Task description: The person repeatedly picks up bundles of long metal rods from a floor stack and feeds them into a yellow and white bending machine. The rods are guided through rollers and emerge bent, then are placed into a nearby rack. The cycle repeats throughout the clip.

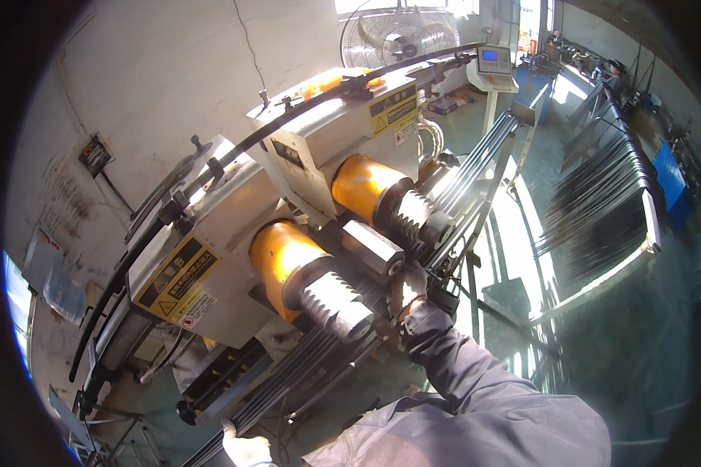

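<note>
At the lower left, my left hand [247,449], in a pale glove, is closed at the near end of a bundle of thin dark metal rods [284,379]. The rods run diagonally under the machine's front. My right hand [407,286], in a greyish glove, reaches in beside the end of a hexagonal metal block [372,247]; its fingers are partly hidden in shadow, so their grip cannot be made out. On either side of the block, two orange cylinders [284,261] [366,187] end in thick threaded shafts [335,305].
The grey machine housing [210,268] carries yellow-black warning labels. A dark curved bar [273,132] spans its top. Behind stand a large fan [401,39] and a control box [493,62]. More rods [475,167] lie at the far end. At right, a rack [650,222] bears many dark rods.
</note>
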`<state>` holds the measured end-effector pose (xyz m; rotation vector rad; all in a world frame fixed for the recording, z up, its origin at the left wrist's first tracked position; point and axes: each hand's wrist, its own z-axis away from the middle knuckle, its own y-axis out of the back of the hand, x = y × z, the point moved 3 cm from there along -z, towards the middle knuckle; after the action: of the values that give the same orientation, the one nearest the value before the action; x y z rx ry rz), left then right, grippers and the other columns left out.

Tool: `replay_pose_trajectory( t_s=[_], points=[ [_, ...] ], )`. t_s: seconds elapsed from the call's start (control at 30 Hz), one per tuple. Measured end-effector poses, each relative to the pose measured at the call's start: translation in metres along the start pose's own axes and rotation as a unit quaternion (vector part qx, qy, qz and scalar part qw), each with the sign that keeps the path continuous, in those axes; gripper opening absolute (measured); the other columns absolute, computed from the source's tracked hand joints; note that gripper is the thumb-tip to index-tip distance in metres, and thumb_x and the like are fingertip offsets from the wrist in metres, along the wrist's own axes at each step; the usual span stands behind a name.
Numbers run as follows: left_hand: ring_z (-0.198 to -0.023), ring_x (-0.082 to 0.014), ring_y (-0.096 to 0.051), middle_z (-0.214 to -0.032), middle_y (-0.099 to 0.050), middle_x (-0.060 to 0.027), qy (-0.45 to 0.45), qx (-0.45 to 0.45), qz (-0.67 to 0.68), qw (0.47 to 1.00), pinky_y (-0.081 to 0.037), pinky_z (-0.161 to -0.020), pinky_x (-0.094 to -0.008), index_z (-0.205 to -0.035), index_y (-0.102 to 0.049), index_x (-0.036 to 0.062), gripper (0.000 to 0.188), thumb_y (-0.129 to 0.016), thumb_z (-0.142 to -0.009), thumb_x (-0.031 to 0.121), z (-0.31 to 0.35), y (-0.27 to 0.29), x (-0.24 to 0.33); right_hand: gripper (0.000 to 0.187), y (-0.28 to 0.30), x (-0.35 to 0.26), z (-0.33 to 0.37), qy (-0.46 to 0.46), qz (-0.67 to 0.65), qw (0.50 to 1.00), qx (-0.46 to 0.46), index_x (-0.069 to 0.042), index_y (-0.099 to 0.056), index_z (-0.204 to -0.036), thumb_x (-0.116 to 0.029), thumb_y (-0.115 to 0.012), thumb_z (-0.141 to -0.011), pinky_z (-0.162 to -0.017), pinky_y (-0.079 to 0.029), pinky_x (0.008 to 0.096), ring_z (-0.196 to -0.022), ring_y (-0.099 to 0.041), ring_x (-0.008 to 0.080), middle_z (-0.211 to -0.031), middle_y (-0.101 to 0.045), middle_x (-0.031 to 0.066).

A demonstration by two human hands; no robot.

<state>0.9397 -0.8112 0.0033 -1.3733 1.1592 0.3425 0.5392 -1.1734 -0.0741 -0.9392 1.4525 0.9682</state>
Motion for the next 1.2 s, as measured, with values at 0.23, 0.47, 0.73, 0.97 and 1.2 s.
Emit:
replay_pose_trajectory(
  t_s=[0.23, 0.47, 0.73, 0.97, 1.2],
  points=[
    [-0.058, -0.0281, -0.061, -0.115, -0.084, -0.0101, -0.655, 0.306, -0.456, 0.519, -0.047, -0.053, -0.0392, -0.125, -0.081, 0.0102, 0.058, -0.078, -0.102, 0.064, 0.003, -0.005, 0.048, 0.021, -0.012, 0.046, -0.004, -0.104, -0.397, 0.912, 0.006, -0.002, -0.075, -0.112, -0.021, -0.065, -0.113, -0.073, -0.057, 0.0359, -0.084, -0.075, 0.0214, -0.097, -0.078, 0.0074],
    [-0.066, -0.0281, -0.066, -0.118, -0.084, -0.0071, -0.388, 0.326, -0.590, 0.629, -0.048, -0.055, -0.0410, -0.123, -0.084, 0.0130, 0.055, -0.080, -0.100, 0.063, 0.029, -0.011, 0.064, 0.022, -0.012, 0.088, -0.040, 0.102, 0.083, 0.991, -0.017, -0.005, -0.071, -0.123, -0.022, -0.064, -0.110, -0.067, -0.055, 0.0369, -0.078, -0.074, 0.0225, -0.088, -0.074, 0.0076],
    [-0.044, -0.0088, -0.053, -0.058, -0.058, 0.0035, 0.117, -0.009, 0.057, 0.991, -0.042, -0.042, -0.0272, -0.068, -0.064, 0.0157, 0.048, -0.079, -0.109, 0.034, 0.035, -0.034, 0.002, 0.053, 0.037, -0.034, 0.041, -0.101, -0.266, 0.958, -0.034, -0.002, -0.084, -0.116, -0.052, -0.066, -0.115, -0.071, -0.053, 0.0305, -0.082, -0.067, 0.0115, -0.090, -0.072, -0.0014],
    [-0.100, -0.0332, -0.077, -0.126, -0.083, -0.0125, -0.575, 0.398, -0.480, 0.529, -0.060, -0.088, -0.0376, -0.123, -0.083, 0.0065, 0.039, -0.082, -0.105, 0.041, -0.003, 0.000, 0.021, 0.046, 0.062, -0.043, 0.068, -0.140, -0.192, 0.971, -0.008, 0.001, -0.083, -0.117, -0.043, -0.069, -0.116, -0.082, -0.055, 0.0305, -0.090, -0.067, 0.0095, -0.100, -0.079, 0.0009],
    [-0.121, -0.0347, -0.077, -0.134, -0.080, -0.0155, -0.532, 0.246, -0.726, 0.359, -0.062, -0.111, -0.0463, -0.145, -0.070, 0.0001, 0.048, -0.061, -0.118, 0.039, -0.060, 0.032, 0.007, 0.030, 0.071, -0.007, 0.059, -0.031, -0.037, 0.999, -0.022, 0.002, -0.077, -0.121, -0.025, -0.064, -0.117, -0.083, -0.055, 0.0324, -0.088, -0.065, 0.0156, -0.094, -0.070, 0.0000]
  ],
)
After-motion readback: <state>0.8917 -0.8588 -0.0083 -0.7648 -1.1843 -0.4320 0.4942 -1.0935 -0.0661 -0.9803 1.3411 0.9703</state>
